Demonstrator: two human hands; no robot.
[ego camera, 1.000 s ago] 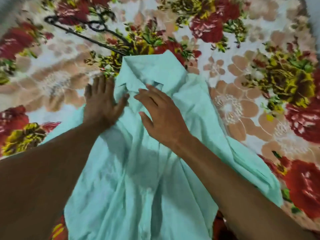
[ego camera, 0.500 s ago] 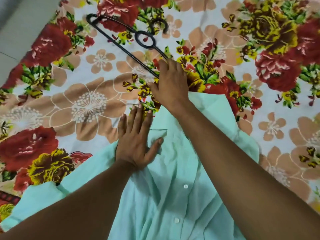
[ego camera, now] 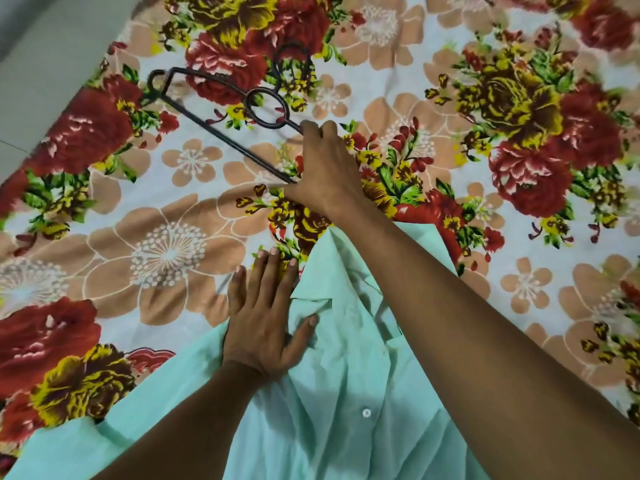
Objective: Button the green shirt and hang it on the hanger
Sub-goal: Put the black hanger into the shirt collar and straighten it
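Observation:
The green shirt point(ego camera: 346, 393) lies front up on a floral bedsheet, collar pointing away from me, a white button showing on its placket. My left hand point(ego camera: 266, 323) presses flat on the shirt's left collar and shoulder, fingers straight. Beyond the collar lies a black metal hanger point(ego camera: 221, 133) with a ring and hook at its top. My right hand point(ego camera: 325, 168) reaches over the collar and grips the hanger's right end, fingers curled over the wire. The hanger's right tip is hidden under that hand.
The floral bedsheet point(ego camera: 485, 133) covers the whole surface. Its left edge runs diagonally at the upper left, with grey floor point(ego camera: 41, 64) beyond it.
My right hand left the shirt's collar, reached forward and took hold of the hanger's right end. My left hand stayed pressed on the shirt. The view moved forward over the bed.

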